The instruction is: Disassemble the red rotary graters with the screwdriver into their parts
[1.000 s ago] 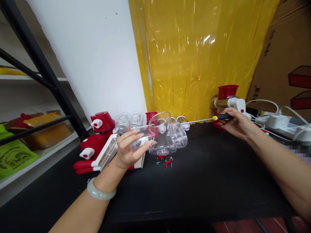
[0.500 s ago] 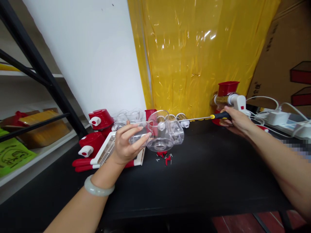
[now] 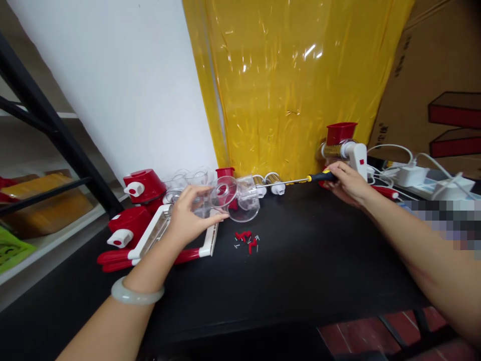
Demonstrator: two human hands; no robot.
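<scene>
My left hand (image 3: 190, 215), with a pale bangle on its wrist, grips a clear plastic grater housing (image 3: 242, 210) above the black table. In my right hand (image 3: 347, 180) is a screwdriver (image 3: 319, 176) with a black and yellow handle. Its long metal shaft points left, and the tip reaches the right side of the clear housing in this view; whether they touch I cannot tell. Small red plastic parts (image 3: 253, 244) and several screws (image 3: 236, 245) lie on the table below the housing.
Red and white grater bases (image 3: 130, 225) and white-framed parts with red ends (image 3: 150, 235) stand at left. Grater drums (image 3: 276, 184) and more clear housings (image 3: 197, 175) line the back. An assembled red-topped grater (image 3: 341, 140) and white chargers with cables (image 3: 411, 175) are at right.
The clear housing has turned in my left hand and its wide round opening faces differently. The screwdriver stays in my right hand. The camera view has shifted slightly right.
</scene>
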